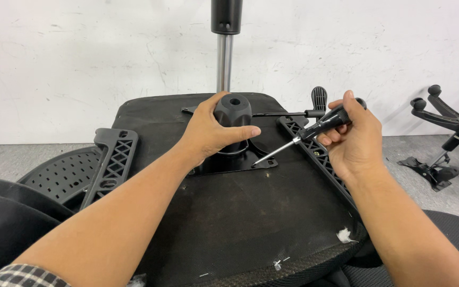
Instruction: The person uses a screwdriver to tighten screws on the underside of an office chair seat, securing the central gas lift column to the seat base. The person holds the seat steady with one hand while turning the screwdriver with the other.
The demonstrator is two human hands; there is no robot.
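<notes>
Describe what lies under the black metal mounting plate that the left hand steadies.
The black fabric underside of the seat shows around the black metal mounting plate; whatever lies directly beneath stays covered by it and the left hand.

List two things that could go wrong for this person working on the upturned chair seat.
1. The screwdriver is held at a slant in the right hand, its tip at the metal plate; it might slip off a screw and scratch the seat.
2. The left hand grips the black hub close to that tip, so a slip could jab its fingers.
</notes>
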